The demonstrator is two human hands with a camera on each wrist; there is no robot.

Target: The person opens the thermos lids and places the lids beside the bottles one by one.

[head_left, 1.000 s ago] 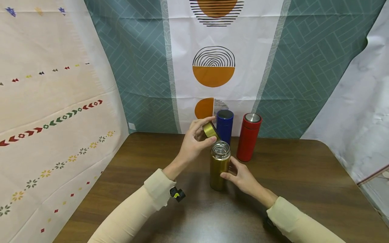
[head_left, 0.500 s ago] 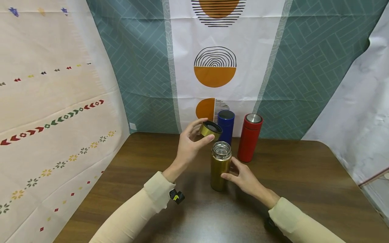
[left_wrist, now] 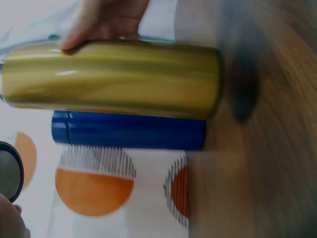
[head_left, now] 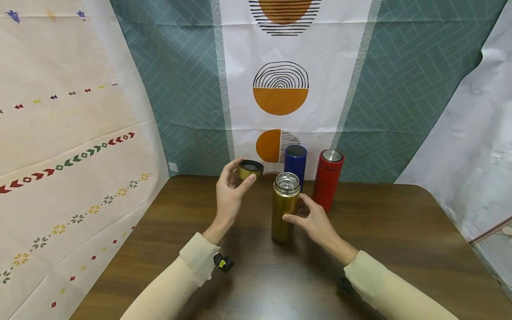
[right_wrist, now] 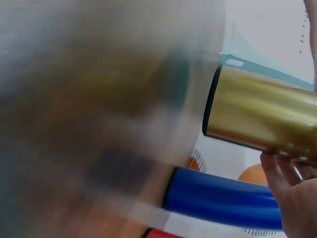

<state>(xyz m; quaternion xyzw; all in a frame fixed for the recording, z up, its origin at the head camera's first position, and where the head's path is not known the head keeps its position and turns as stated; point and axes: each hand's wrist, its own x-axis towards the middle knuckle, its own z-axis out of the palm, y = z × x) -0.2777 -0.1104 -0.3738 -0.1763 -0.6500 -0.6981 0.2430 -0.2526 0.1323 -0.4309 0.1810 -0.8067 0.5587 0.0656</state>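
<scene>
My left hand (head_left: 229, 195) holds the gold lid (head_left: 250, 170) between thumb and fingers, its dark inner side turned upward. To the right, my right hand (head_left: 316, 222) grips the gold thermos flask (head_left: 283, 213) around its side. The flask is upright and uncapped, with its steel mouth showing. In the right wrist view the flask's black-edged base (right_wrist: 212, 101) hangs clear of the table. The left wrist view has the flask (left_wrist: 114, 79) lying sideways across the picture, with the lid (left_wrist: 10, 171) at the left edge. Lid and flask are apart.
A blue flask (head_left: 296, 162) with its cap on stands just behind the gold one. A capped red flask (head_left: 328, 180) stands to its right. All this is on a brown wooden table (head_left: 400, 231), with a patterned cloth (head_left: 192, 102) hanging behind.
My left hand has drawn the lid leftward, away from the flask mouth, and turned its inside up. My right hand has raised the gold flask slightly.
</scene>
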